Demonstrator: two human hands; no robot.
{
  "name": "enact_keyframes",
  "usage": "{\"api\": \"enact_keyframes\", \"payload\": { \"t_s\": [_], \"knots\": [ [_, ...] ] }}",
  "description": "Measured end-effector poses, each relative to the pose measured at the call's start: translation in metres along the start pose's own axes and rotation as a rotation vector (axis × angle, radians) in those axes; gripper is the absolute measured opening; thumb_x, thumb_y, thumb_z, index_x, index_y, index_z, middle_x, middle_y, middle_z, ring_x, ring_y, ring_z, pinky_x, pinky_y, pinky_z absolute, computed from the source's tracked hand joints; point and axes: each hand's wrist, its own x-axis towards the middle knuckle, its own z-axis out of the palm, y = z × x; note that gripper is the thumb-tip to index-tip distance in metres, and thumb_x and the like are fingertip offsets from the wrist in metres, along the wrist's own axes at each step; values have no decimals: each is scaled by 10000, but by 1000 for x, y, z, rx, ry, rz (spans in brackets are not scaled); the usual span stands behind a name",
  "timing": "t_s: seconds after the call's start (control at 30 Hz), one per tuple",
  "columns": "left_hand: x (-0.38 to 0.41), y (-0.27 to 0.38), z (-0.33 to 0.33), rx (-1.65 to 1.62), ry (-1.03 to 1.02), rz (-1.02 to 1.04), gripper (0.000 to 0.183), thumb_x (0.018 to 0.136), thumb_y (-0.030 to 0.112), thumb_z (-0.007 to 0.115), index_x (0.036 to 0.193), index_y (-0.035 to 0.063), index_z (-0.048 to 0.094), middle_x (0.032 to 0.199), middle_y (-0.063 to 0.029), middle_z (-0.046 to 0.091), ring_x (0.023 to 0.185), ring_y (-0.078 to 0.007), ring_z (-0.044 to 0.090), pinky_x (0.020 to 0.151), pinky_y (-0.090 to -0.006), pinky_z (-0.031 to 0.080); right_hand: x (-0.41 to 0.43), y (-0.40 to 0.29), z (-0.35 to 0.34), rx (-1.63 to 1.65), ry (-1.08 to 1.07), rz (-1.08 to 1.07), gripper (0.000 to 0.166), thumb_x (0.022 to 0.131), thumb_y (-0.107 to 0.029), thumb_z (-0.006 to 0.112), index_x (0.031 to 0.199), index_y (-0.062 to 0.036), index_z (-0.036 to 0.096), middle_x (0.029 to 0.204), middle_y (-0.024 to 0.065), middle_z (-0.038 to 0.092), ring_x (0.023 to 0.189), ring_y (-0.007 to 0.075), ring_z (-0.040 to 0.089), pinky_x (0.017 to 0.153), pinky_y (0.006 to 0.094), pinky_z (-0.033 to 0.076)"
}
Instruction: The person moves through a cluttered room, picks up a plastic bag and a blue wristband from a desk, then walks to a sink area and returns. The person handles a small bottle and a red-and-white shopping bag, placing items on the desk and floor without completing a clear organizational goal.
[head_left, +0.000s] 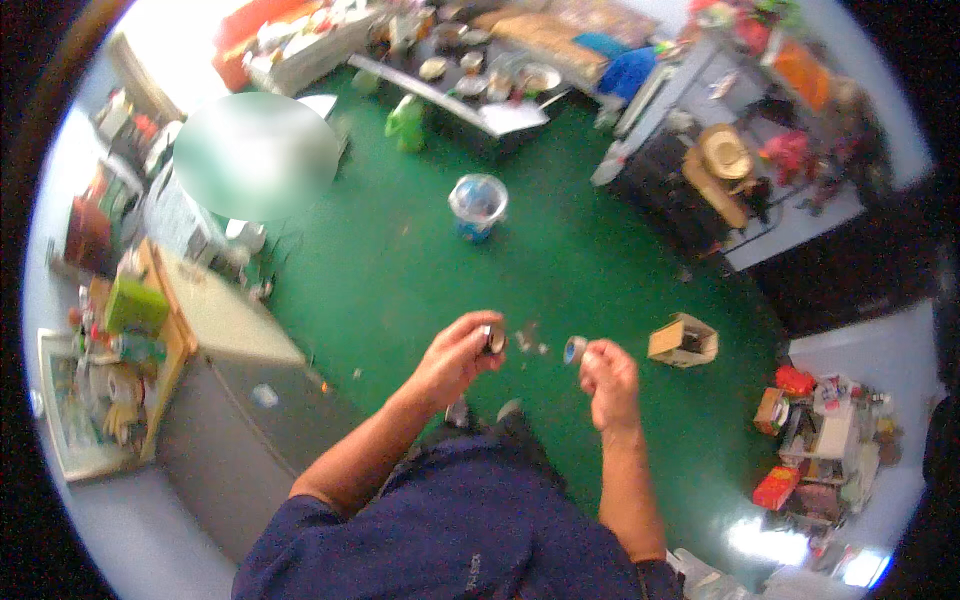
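My left hand (456, 358) grips a small dark roll (493, 340) with a pale centre, which looks like a roll of tape. In my right hand (613, 376) is a small greyish roll (575, 349) with a blue inside, also like tape, pinched between thumb and fingers. Both rolls are held up in front of my body, a short gap apart. Small pale scraps (532, 343) lie on the green floor (405, 270) below that gap. An open cardboard box (682, 341) stands on the floor, right of my right hand.
A bin with a clear liner (478, 206) stands ahead. At the back, a low table (442, 86) bears bowls and dishes, near a green plastic bag (406, 124). A grey cabinet (232, 405) is on my left. Stacked goods (825, 431) line the right wall.
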Motion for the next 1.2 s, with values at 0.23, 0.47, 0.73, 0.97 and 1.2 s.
{"api": "enact_keyframes", "payload": {
  "t_s": [0.23,0.47,0.73,0.97,1.2],
  "knots": [
    [10,52,-51,-150,174,104,397,1091,251,512,1417,25,534,1111,-64,638,1035,-234,633,857,-370,550,122,2,40,-74,-146,97,83,975,-112,629,1000,-46,673,715,-45,558,590,34,461,516,191,340],
    [77,90,-98,-250,300,199,462,1110,305,459,1466,11,484,1195,-138,648,1007,-244,658,853,-356,562,306,7,88,-371,-257,23,92,961,-139,682,965,-50,705,753,-71,579,640,17,467,545,206,357],
    [142,150,-110,-349,508,263,494,1118,365,424,1478,28,468,1241,-205,658,961,-223,675,851,-334,586,570,19,138,-1021,-178,-316,266,923,-248,743,1076,-31,766,949,87,778,856,176,721,808,341,567],
    [142,166,-119,-445,710,432,453,1115,366,439,1420,38,500,1213,-204,672,941,-224,685,826,-338,594,590,47,212,-852,-592,-144,233,947,-205,724,1076,-12,744,992,55,748,906,125,669,807,295,537],
    [94,147,-104,-521,858,635,408,1105,373,466,1352,55,535,1169,-200,690,905,-219,691,813,-345,599,427,33,317,-564,-1377,175,344,934,-150,746,1252,-44,675,1036,39,707,938,99,668,826,274,552]
  ]
}}
